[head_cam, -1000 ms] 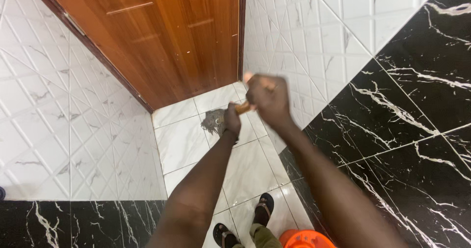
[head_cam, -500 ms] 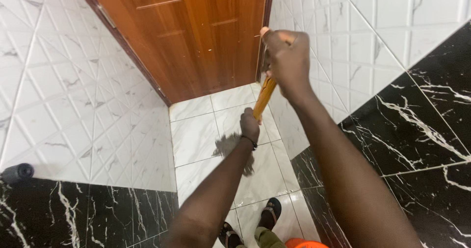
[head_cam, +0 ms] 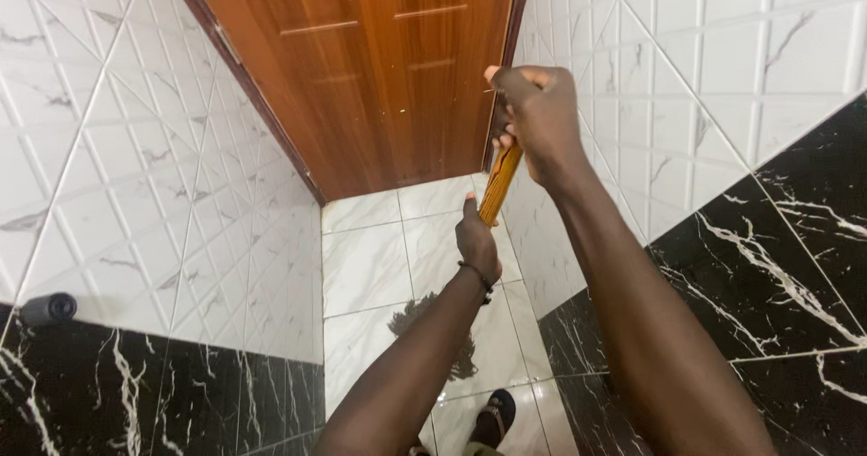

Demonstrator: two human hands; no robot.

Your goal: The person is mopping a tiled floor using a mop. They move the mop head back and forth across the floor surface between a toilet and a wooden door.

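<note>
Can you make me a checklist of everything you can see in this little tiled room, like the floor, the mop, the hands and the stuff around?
Surface: white marble-look floor tiles, glossy, with grey veins.
Job's things: mop with a wooden handle held tilted; its grey stringy mop head lies on the floor, partly hidden by the left arm.
Clutter: nothing seen.
Grippers: right hand closed round the top of the handle; left hand gripping lower down, a dark band at the wrist.
Cables: nothing seen.
Surroundings: closed brown wooden door; white tiled walls over black marble-look tiles; a dark round fitting on the left wall; a sandalled foot.
</note>
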